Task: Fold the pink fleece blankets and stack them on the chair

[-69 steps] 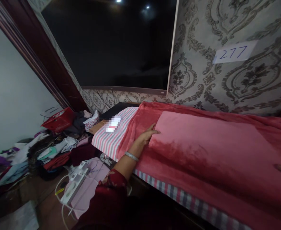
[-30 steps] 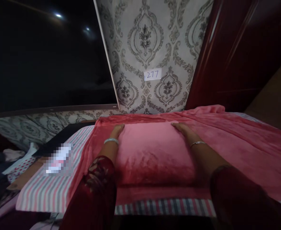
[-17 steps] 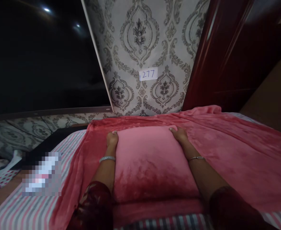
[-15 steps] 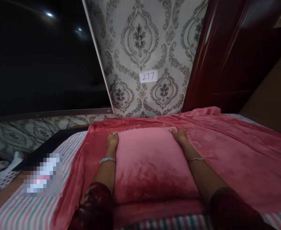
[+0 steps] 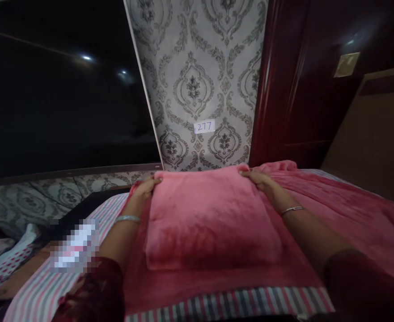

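A square pink plush cushion (image 5: pixel 210 219) lies in front of me, its far edge a little raised. My left hand (image 5: pixel 147 185) is closed on its far left corner, thumb on top. At the far right corner, my right hand (image 5: pixel 255 175) grips the cushion the same way. Beneath it spreads a pink plush blanket (image 5: pixel 344 228) of matching colour, which also stretches off to the right. The fingers under the cushion's corners are hidden.
A striped sheet (image 5: pixel 45 264) shows at the left and front. Another person's arm (image 5: pixel 22 279) and a blurred-out patch (image 5: pixel 76 248) are at the left. Behind stand a large dark screen (image 5: pixel 65 103), a patterned wall with a paper marked 277 (image 5: pixel 204 126), and a dark red door (image 5: pixel 294 89).
My hands have moved from the cushion's sides onto its far corners and lifted that edge. The cushion looks flatter and wider. The camera view has tilted upward.
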### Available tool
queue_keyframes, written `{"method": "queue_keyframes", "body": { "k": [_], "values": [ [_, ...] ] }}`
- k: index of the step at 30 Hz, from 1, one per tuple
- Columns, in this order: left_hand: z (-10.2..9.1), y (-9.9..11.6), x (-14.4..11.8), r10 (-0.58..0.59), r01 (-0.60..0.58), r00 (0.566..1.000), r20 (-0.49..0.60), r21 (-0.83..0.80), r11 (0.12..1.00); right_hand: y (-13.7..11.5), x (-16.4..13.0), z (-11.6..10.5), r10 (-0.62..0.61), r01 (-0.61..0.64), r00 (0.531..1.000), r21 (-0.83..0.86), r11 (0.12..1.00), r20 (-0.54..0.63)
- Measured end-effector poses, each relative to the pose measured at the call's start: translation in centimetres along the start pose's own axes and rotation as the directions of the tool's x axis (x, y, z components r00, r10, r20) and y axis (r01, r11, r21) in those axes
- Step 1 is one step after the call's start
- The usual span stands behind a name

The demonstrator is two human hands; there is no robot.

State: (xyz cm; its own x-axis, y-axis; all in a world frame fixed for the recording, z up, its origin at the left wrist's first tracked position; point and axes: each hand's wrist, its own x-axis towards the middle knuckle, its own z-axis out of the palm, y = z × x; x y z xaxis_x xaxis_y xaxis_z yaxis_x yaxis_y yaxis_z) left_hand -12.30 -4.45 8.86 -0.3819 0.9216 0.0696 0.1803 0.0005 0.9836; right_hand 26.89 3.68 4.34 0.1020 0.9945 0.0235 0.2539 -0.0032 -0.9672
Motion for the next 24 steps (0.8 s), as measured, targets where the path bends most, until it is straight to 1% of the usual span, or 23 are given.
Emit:
{"method": "queue_keyframes", "body": {
  "k": [2,3,4,5,6,7,8,9,10,11,12,13,14,16,18,19,21,23,24],
  "values": [
    [-1.0,3.1,-0.5,0.103,-0.102,0.994,0.03,-0.046,0.994,-3.1,-0.2,-2.2,-0.135,0.136,0.991,0.073,0.988,-0.028],
    [-1.6,4.6,-0.8,0.181,-0.178,0.983,0.038,-0.068,0.982,-4.6,-0.6,-3.4,-0.261,0.266,0.964,0.113,0.957,-0.051],
    [-2.3,5.9,-1.3,0.262,-0.259,0.964,0.039,-0.077,0.963,-5.9,-1.3,-4.5,-0.392,0.398,0.917,0.125,0.909,-0.075],
    [-3.0,6.9,-1.8,0.369,-0.366,0.929,0.038,-0.06,0.929,-7.0,-2.3,-5.5,-0.504,0.512,0.859,0.105,0.853,-0.095],
    [-3.7,7.5,-2.5,0.454,-0.453,0.89,0.05,-0.02,0.891,-7.7,-3.6,-6.4,-0.593,0.601,0.797,0.056,0.798,-0.113],
    [-4.4,7.6,-3.4,0.529,-0.533,0.845,0.07,0.046,0.845,-7.9,-5.0,-7.1,-0.663,0.666,0.738,-0.016,0.745,-0.128],
    [-5.1,7.0,-4.3,0.594,-0.603,0.798,0.1,0.133,0.787,-7.4,-6.6,-7.6,-0.719,0.712,0.683,-0.107,0.694,-0.128],
    [-5.7,5.9,-5.4,0.64,-0.653,0.756,0.139,0.233,0.721,-6.2,-8.1,-7.9,-0.767,0.74,0.63,-0.208,0.64,-0.118],
    [-6.2,4.1,-6.5,0.673,-0.688,0.717,0.181,0.333,0.644,-4.4,-9.6,-8.1,-0.806,0.756,0.584,-0.301,0.582,-0.093],
    [-6.6,2.0,-7.6,0.691,-0.709,0.686,0.227,0.421,0.566,-2.1,-10.9,-8.1,-0.835,0.764,0.548,-0.378,0.523,-0.048],
    [-6.8,-0.5,-8.8,0.691,-0.715,0.67,0.273,0.491,0.499,0.7,-12.1,-7.9,-0.857,0.774,0.516,-0.431,0.464,0.003],
    [-6.9,-3.2,-10.0,0.665,-0.709,0.674,0.322,0.535,0.459,3.7,-13.2,-7.7,-0.877,0.796,0.475,-0.459,0.395,0.069],
    [-7.0,-5.8,-11.1,0.616,-0.698,0.692,0.376,0.567,0.437,6.6,-14.1,-7.5,-0.88,0.82,0.45,-0.461,0.338,0.154],
    [-6.9,-10.4,-13.2,0.472,-0.676,0.731,0.493,0.616,0.403,11.8,-15.7,-7.0,-0.834,0.847,0.455,-0.44,0.297,0.312],
    [-6.8,-13.4,-14.8,0.365,-0.655,0.755,0.545,0.653,0.38,15.2,-16.8,-6.6,-0.783,0.846,0.484,-0.439,0.304,0.39],
    [-6.7,-14.3,-15.3,0.345,-0.64,0.768,0.54,0.671,0.375,16.3,-17.1,-6.5,-0.77,0.838,0.498,-0.45,0.31,0.398],
    [-6.5,-15.2,-16.0,0.346,-0.604,0.795,0.499,0.703,0.375,17.4,-17.5,-6.4,-0.765,0.82,0.519,-0.476,0.319,0.38],
    [-6.6,-15.2,-16.5,0.348,-0.584,0.809,0.474,0.717,0.38,17.6,-17.9,-6.5,-0.769,0.811,0.526,-0.486,0.325,0.364],
    [-6.7,-15.1,-16.7,0.349,-0.587,0.807,0.476,0.712,0.385,17.6,-18.2,-6.7,-0.764,0.808,0.533,-0.487,0.331,0.364]
  ]
}}
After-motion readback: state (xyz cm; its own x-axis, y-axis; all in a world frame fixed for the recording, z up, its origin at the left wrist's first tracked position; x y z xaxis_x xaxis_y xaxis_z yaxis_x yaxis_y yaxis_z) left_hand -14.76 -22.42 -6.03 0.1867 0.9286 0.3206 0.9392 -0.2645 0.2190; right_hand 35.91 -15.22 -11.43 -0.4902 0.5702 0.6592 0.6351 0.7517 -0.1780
